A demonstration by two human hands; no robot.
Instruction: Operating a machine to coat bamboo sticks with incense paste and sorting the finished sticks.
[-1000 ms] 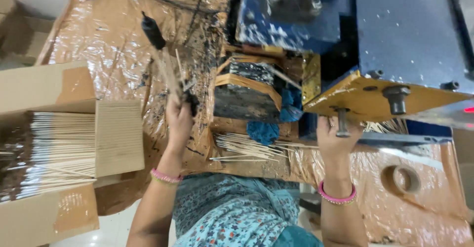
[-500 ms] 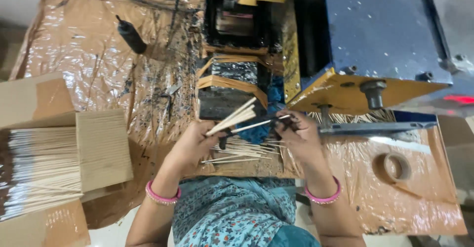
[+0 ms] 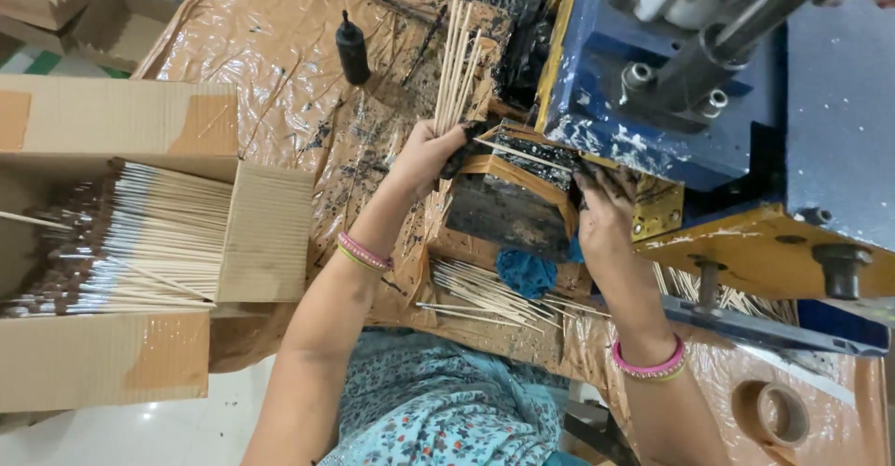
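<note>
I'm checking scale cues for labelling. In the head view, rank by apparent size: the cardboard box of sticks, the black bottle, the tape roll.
1. cardboard box
2. tape roll
3. black bottle, close to the roll; unsure.

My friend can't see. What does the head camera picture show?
A person's left hand grips a bundle of thin bamboo sticks upright beside a blue machine, while the right hand touches its black feed tray. Left, a cardboard box holds finished sticks.

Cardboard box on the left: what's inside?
The open cardboard box holds a stack of thin sticks lying flat, pale along most of their length with dark ends toward the far left. Its flaps hide the stack's edges and anything underneath.
</note>
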